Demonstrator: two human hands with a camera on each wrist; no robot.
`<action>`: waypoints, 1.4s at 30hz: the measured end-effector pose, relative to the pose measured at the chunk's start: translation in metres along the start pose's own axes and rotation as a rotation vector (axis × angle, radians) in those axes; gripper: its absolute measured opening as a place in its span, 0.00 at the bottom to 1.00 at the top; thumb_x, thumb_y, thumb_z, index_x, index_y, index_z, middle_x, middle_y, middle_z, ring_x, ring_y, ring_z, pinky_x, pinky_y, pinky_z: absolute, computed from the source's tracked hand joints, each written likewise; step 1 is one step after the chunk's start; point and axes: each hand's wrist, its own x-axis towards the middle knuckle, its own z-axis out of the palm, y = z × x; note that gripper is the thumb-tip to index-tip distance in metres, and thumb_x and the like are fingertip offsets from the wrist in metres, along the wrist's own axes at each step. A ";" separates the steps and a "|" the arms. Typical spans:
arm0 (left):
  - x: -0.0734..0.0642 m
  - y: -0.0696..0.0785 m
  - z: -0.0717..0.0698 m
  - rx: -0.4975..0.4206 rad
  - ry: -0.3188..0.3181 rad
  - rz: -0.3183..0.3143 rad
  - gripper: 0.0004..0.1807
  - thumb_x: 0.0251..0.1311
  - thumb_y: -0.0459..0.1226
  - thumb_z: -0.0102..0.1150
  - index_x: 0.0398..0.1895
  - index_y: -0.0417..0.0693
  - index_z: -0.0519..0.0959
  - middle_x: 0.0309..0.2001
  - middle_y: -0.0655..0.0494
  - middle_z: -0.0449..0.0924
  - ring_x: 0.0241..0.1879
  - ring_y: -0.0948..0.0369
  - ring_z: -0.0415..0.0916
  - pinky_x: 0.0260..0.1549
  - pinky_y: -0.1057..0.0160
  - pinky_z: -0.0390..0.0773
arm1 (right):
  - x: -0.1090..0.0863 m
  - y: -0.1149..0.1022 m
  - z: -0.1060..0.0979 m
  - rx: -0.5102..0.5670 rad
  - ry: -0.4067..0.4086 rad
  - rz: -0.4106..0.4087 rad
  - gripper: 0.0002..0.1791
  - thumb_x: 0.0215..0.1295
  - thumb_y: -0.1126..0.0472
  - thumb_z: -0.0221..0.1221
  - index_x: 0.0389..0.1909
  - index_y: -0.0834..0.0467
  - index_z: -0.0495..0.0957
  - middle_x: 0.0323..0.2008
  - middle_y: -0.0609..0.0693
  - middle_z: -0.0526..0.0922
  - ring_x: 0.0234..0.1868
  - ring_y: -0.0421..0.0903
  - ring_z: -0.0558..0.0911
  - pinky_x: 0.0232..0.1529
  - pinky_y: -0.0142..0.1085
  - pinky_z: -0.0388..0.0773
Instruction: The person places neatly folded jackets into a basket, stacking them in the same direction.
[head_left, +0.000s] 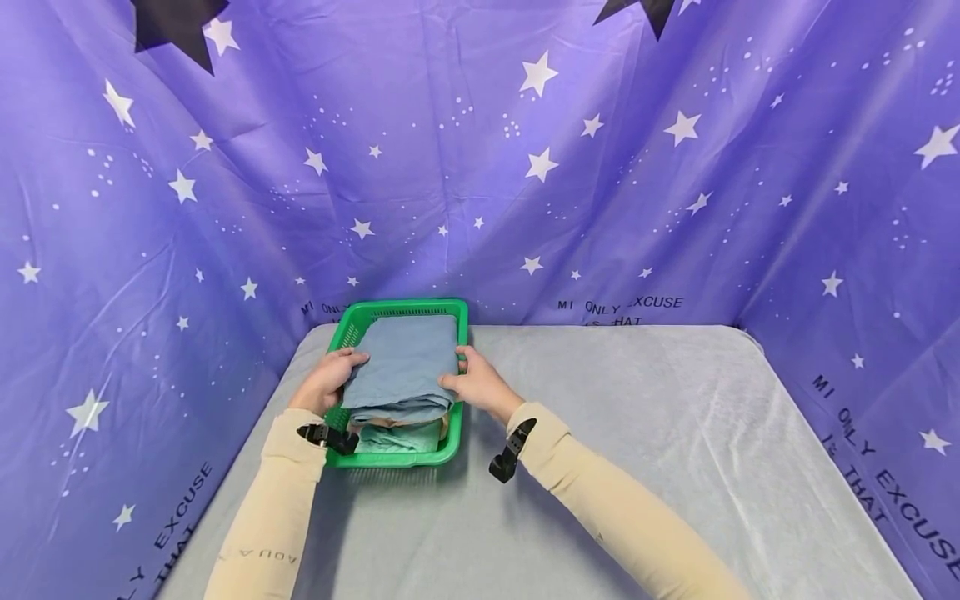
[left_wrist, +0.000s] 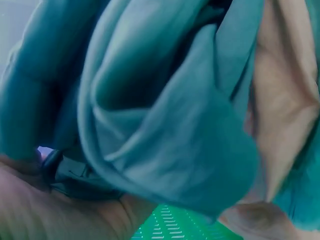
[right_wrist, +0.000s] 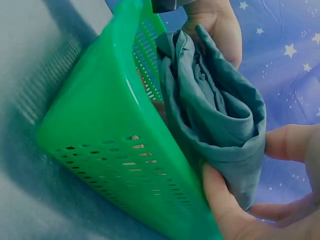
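Note:
A folded blue-grey garment point(head_left: 405, 358) lies at the top of the green basket point(head_left: 397, 459), with layered folds at its near edge. My left hand point(head_left: 327, 382) grips its left side, thumb on top and the other fingers underneath. On the opposite side, my right hand point(head_left: 483, 385) pinches the garment, its thumb over the top face. The right wrist view shows these fingers point(right_wrist: 292, 142) on both faces of the thick folded bundle. Below it in the basket are a peach-coloured cloth point(left_wrist: 282, 90) and a mint-green cloth point(head_left: 397, 438).
The basket stands at the left back of a table covered with grey cloth point(head_left: 637, 433). A purple curtain with white stars point(head_left: 480, 167) hangs behind and along both sides. Each wrist wears a black strap with a small camera point(head_left: 512, 454).

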 end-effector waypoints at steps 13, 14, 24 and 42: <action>-0.002 -0.006 -0.003 0.148 -0.012 -0.034 0.39 0.79 0.40 0.45 0.84 0.43 0.40 0.81 0.31 0.36 0.78 0.33 0.48 0.73 0.34 0.58 | -0.014 -0.005 0.007 -0.243 -0.038 -0.075 0.32 0.71 0.60 0.62 0.73 0.60 0.65 0.66 0.59 0.73 0.48 0.52 0.85 0.56 0.47 0.82; -0.002 -0.006 -0.003 0.175 -0.014 -0.035 0.39 0.79 0.40 0.45 0.84 0.43 0.39 0.82 0.32 0.34 0.79 0.33 0.44 0.74 0.33 0.56 | -0.014 -0.006 0.008 -0.274 -0.037 -0.092 0.30 0.71 0.61 0.62 0.71 0.60 0.67 0.65 0.58 0.75 0.50 0.52 0.84 0.57 0.47 0.81; -0.009 0.003 0.005 0.451 -0.061 0.043 0.46 0.77 0.38 0.48 0.82 0.41 0.28 0.81 0.30 0.31 0.80 0.33 0.35 0.75 0.33 0.51 | -0.015 -0.003 0.019 -0.566 -0.046 -0.319 0.18 0.74 0.61 0.58 0.61 0.57 0.78 0.56 0.50 0.83 0.58 0.49 0.81 0.60 0.44 0.79; -0.013 0.011 0.024 0.911 -0.082 0.128 0.42 0.68 0.42 0.63 0.81 0.44 0.56 0.77 0.30 0.55 0.75 0.32 0.55 0.66 0.34 0.69 | -0.012 0.020 0.029 -1.041 -0.040 -0.486 0.15 0.73 0.51 0.61 0.56 0.47 0.84 0.56 0.45 0.84 0.62 0.49 0.79 0.76 0.55 0.59</action>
